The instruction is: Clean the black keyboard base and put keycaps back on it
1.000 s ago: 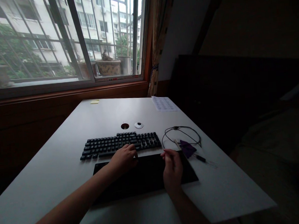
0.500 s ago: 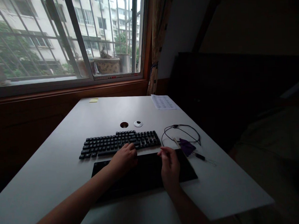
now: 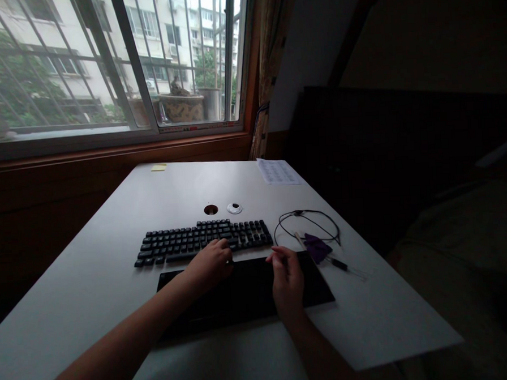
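Note:
Black keycaps [image 3: 180, 242] lie in rows on the white table, set out in the layout of a keyboard. In front of them is a flat black keyboard base [image 3: 250, 289], with both my forearms reaching over it. My left hand [image 3: 211, 261] is over the base's far edge, close to the lower keycaps, its fingers curled together. A small dark bit shows at its fingertips, too dim to name. My right hand [image 3: 287, 279] is above the base's right part, with thumb and fingers pinched together; what they hold, if anything, is hidden.
Right of the keycaps lie a coiled black cable [image 3: 309, 212], a purple cloth [image 3: 316, 248] and a black-handled wire tool [image 3: 339, 264]. Farther back are a round table hole [image 3: 211, 210], a white ring [image 3: 234, 208], printed paper [image 3: 279, 171] and yellow notes [image 3: 159, 167].
The left hand has shifted very slightly up, with its fingers still curled. The right hand keeps its pinch in nearly the same place. The whole view has tilted a little.

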Available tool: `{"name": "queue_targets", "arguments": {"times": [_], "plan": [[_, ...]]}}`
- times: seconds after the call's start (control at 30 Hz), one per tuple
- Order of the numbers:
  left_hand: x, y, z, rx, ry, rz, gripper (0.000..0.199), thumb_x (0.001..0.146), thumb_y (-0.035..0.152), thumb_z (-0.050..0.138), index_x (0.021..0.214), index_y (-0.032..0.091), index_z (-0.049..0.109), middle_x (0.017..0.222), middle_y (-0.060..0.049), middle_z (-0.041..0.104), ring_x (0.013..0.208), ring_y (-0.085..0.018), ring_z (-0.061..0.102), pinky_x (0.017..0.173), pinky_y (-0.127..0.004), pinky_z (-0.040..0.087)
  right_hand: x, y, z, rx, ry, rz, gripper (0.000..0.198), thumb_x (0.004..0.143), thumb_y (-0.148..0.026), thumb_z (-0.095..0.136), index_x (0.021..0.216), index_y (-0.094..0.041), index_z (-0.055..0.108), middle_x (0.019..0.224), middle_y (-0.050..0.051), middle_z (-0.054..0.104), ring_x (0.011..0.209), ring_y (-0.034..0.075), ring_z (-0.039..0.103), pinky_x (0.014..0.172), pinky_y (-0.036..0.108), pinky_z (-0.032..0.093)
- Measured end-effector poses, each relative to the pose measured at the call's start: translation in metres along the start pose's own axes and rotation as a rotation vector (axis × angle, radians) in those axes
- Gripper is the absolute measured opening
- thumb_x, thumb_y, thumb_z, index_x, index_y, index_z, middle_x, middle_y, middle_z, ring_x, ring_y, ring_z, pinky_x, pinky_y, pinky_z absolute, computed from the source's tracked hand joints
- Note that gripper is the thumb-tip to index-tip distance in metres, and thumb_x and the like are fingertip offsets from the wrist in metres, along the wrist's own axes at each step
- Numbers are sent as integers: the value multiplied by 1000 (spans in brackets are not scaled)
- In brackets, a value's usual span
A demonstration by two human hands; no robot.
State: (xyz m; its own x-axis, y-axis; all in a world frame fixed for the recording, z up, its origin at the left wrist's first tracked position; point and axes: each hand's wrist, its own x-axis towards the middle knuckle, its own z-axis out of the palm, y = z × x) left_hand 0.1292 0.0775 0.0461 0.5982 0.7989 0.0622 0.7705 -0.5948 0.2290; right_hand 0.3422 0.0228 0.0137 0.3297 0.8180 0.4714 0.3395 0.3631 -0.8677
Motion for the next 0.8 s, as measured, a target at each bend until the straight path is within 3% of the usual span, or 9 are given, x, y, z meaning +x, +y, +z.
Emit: {"name": "queue_targets", "arguments": {"times": [0.27, 0.57, 0.8], "plan": [[0, -15, 7, -104, 1, -4, 12, 86, 18, 78, 97, 19, 78, 103, -6, 67, 90, -20, 68, 84, -28, 54, -1, 0, 0, 9, 7, 25, 21, 102, -37, 52, 110, -21, 64, 89, 2, 66, 84, 20, 63, 77, 33, 48], [-1, 1, 5, -48, 13, -17, 11, 87, 19, 75, 98, 16, 76, 110, -11, 66, 106, -29, 64, 96, -38, 52, 0, -1, 1, 7, -2, 23, 21, 101, -36, 53, 111, -21, 64, 88, 2, 67, 82, 20, 63, 77, 33, 49], [-2, -2, -3, 0, 1, 5, 11, 89, 16, 72, 100, 17, 74, 110, -10, 66, 105, -27, 63, 96, -39, 51, 0, 1, 0, 12, -8, 28, 21, 102, -36, 52, 111, -21, 64, 88, 2, 67, 83, 19, 62, 77, 33, 49]]}}
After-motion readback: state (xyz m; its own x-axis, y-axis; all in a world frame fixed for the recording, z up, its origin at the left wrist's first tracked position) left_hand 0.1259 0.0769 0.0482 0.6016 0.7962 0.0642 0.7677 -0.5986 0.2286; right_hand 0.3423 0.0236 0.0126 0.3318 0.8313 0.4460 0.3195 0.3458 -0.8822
